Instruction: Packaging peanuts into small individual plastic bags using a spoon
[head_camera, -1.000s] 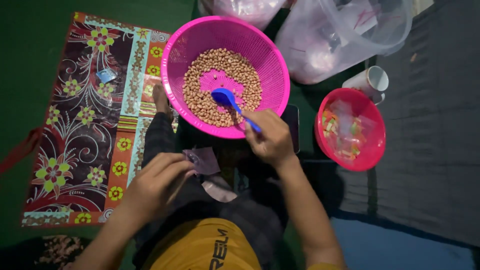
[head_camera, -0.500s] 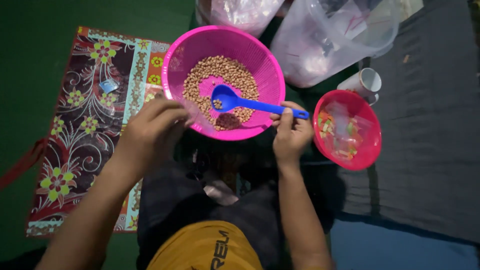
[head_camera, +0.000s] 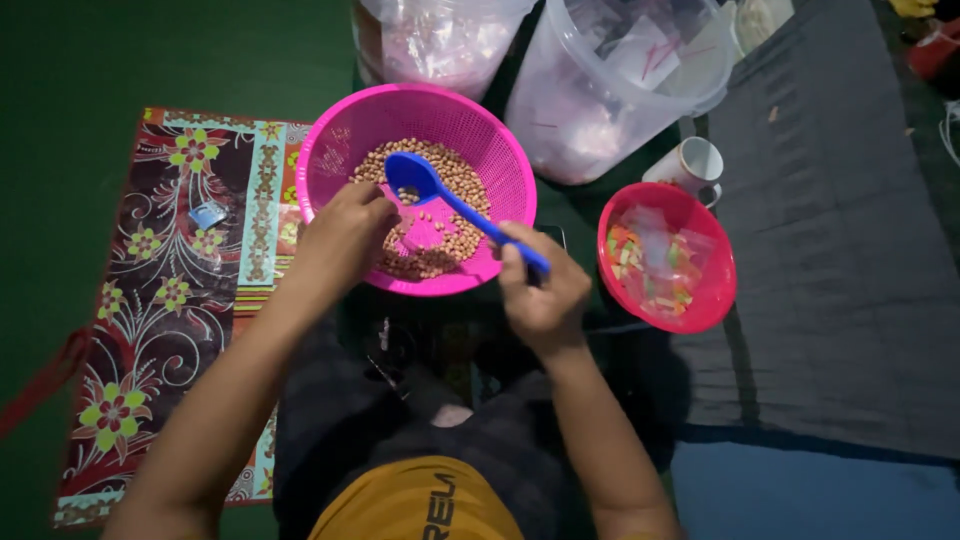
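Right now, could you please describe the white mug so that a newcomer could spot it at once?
Start at the big pink colander of peanuts and look right to the smaller red bowl. The white mug stands just above that bowl, beside the clear plastic tub. It is the only white, handled cup there.

A red bowl (head_camera: 700, 300) of small coloured pieces sat on the floor beside a white mug (head_camera: 690, 163). Behind them stood a clear plastic tub (head_camera: 600, 110) and a clear bag (head_camera: 440, 45). A floral mat (head_camera: 170, 300) lay along the green floor (head_camera: 60, 150), a grey cloth (head_camera: 840, 250) opposite.
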